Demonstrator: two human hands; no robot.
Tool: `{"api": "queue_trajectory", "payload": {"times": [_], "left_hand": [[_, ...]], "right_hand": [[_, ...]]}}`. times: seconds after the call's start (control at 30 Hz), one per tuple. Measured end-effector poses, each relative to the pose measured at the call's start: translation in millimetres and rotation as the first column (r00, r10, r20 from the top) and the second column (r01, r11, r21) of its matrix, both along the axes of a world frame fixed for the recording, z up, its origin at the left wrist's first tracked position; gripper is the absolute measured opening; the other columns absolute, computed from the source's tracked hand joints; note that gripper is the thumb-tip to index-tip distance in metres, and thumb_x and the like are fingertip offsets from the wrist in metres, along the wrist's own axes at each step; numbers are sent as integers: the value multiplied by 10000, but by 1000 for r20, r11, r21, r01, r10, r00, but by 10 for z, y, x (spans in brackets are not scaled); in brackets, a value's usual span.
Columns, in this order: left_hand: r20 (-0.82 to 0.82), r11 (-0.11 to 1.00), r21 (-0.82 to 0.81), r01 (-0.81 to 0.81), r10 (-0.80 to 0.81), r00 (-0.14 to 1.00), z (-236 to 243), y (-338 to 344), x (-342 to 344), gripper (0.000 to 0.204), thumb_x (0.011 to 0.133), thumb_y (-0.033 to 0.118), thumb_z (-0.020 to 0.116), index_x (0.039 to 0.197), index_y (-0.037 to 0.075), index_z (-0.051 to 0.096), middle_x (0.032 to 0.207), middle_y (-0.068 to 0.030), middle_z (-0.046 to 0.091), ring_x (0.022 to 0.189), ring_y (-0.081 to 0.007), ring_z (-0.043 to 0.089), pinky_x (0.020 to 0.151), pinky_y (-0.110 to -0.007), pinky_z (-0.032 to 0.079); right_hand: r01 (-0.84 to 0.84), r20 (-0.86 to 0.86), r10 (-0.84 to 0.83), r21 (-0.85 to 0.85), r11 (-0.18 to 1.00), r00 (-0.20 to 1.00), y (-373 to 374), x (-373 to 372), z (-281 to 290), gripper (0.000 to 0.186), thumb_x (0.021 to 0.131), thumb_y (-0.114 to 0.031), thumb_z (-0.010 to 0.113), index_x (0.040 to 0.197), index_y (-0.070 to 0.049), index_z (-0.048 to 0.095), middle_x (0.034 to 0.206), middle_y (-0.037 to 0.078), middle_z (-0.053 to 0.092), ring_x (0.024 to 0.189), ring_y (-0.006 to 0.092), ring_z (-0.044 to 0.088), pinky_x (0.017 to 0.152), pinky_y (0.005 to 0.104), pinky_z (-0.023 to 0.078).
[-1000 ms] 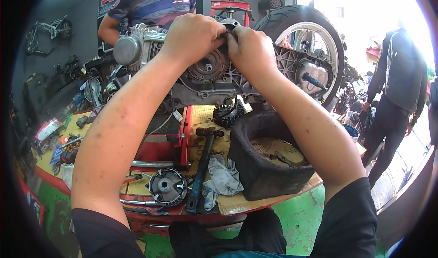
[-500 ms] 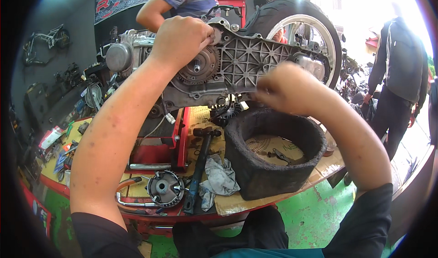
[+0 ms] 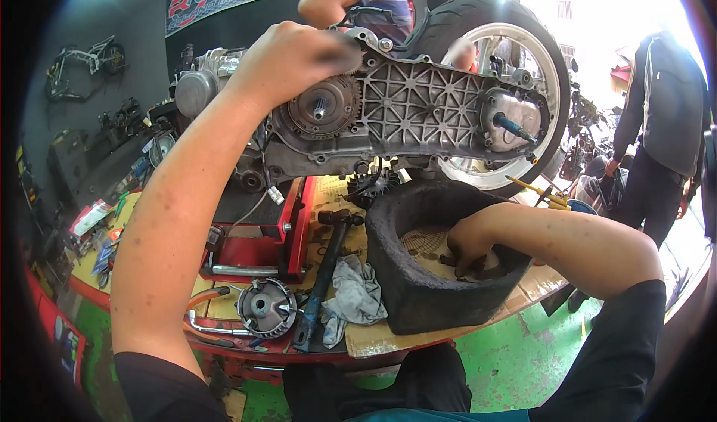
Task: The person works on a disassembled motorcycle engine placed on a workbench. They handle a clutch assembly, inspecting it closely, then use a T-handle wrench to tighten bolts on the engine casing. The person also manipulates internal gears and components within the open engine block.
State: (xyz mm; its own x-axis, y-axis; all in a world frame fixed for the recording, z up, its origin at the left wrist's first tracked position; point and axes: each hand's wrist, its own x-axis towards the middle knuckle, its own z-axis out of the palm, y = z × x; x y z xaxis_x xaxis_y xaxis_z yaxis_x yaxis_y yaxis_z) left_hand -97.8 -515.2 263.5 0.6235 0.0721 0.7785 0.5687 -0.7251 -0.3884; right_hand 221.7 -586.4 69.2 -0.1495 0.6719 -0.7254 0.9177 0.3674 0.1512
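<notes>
My left hand (image 3: 295,54) is raised at the upper edge of a metal engine case (image 3: 418,97), fingers closed on a small toothed gear (image 3: 361,65). A dark blur covers the fingertips, and only a sliver of the gear's teeth shows. Just below it sits a large round toothed plate (image 3: 323,110) with a splined shaft in its middle. My right hand (image 3: 470,244) reaches down inside a thick-walled black tub (image 3: 422,299). Its fingers are bent over small dark parts (image 3: 448,260) on the tub's floor; what they grip is mostly hidden.
A hammer (image 3: 328,272), a grey rag (image 3: 355,295) and a round metal rotor (image 3: 267,308) lie left of the tub. A red stand (image 3: 299,228) is beneath the engine. Behind the case is a wheel (image 3: 549,71). One person (image 3: 373,4) is beyond, another (image 3: 661,116) at right.
My right hand has moved down from in front of the engine case into the black tub. My left hand stays at the small gear.
</notes>
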Motion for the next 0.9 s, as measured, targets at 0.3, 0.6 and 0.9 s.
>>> {"api": "queue_trajectory", "payload": {"times": [0.3,0.6,0.9], "left_hand": [[-72,975,-215,59,-76,994,105,-85,-64,424,773,146,873,1173,83,749,699,-74,620,628,-186,615,634,-329,493],[5,939,-215,267,-273,962,-39,-300,-102,579,742,113,905,1270,109,665,1009,-41,676,769,-138,632,687,-308,516],[-64,969,96,229,-223,973,-119,-227,-103,331,803,114,838,1118,56,752,1056,-104,744,1015,-333,703,935,-434,563]], "right_hand": [[-82,-239,166,326,942,957,-211,-114,724,352,1005,-325,654,1224,-61,737,1075,164,789,1002,325,742,914,454,553],[547,-722,625,665,508,298,-315,-772,1613,249,954,-195,806,1117,-13,758,844,10,729,755,57,639,691,252,520],[614,-671,741,587,528,4,197,-1020,1504,215,900,-135,842,1023,21,764,860,58,773,803,91,699,741,285,560]]}}
